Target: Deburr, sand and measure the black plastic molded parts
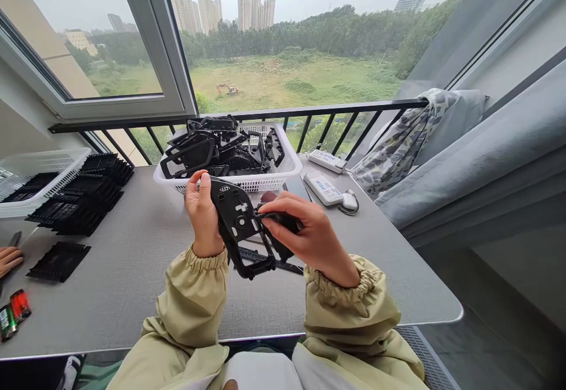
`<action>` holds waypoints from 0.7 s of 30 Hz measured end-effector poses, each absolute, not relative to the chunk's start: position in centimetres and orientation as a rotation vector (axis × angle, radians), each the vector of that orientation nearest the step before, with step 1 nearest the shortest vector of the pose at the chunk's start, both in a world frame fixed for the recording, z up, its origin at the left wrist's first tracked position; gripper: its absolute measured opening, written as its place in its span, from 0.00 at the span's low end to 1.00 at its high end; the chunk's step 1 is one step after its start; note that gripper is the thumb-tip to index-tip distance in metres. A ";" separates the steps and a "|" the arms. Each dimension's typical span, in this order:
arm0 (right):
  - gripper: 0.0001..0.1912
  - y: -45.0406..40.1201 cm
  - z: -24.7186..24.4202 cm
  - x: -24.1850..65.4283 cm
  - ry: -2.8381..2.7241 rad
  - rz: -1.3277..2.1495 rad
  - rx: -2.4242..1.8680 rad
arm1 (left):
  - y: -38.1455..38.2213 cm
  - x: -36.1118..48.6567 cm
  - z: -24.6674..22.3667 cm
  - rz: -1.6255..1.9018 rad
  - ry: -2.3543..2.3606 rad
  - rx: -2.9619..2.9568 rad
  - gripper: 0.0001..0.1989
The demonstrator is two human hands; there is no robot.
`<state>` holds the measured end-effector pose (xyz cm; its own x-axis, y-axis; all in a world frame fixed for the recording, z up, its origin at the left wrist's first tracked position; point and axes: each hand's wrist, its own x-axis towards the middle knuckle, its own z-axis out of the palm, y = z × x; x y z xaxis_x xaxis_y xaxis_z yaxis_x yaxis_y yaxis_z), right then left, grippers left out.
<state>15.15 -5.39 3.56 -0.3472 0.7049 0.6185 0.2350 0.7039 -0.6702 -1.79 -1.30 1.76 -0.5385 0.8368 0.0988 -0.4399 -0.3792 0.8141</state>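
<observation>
Khaki sleeves (349, 307) are nearest, crossing the near edge of the grey table (389, 254). Above the table, the left hand (204, 216) holds a black frame (229, 213) by its left side, tilted. The right hand (317, 233) has its fingers closed narrowly on a dark object (288, 221), whose kind I cannot tell, at the right side of the frame. One white basket (256, 184), filled with black parts (234, 154), stands at the far edge; two white cases (323, 188) lie close to the far right corner.
</observation>
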 end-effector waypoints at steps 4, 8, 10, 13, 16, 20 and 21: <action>0.04 -5.2 3.1 14.6 -2.063 0.504 -0.788 | -1.3 -1.6 1.6 2.013 0.988 0.683 0.20; 0.05 -5.0 2.9 15.2 -2.155 0.495 -0.786 | -1.4 -1.5 1.6 2.005 1.035 0.692 0.20; 0.05 -5.1 3.0 15.2 -2.177 0.485 -0.807 | -1.4 -1.4 1.7 2.006 1.068 0.698 0.19; 0.05 -5.5 3.0 14.5 -2.255 0.524 -0.764 | -1.4 -1.2 1.7 2.071 1.117 0.713 0.17; 0.06 -5.8 2.9 13.5 -2.281 0.550 -0.710 | -1.5 -1.1 1.9 2.114 1.154 0.744 0.16; 0.05 -5.5 2.7 13.4 -2.165 0.466 -0.803 | -1.6 -1.1 1.9 2.109 1.157 0.779 0.17; 0.05 -5.4 2.7 13.6 -2.140 0.449 -0.829 | -1.6 -1.1 1.9 2.102 1.156 0.783 0.17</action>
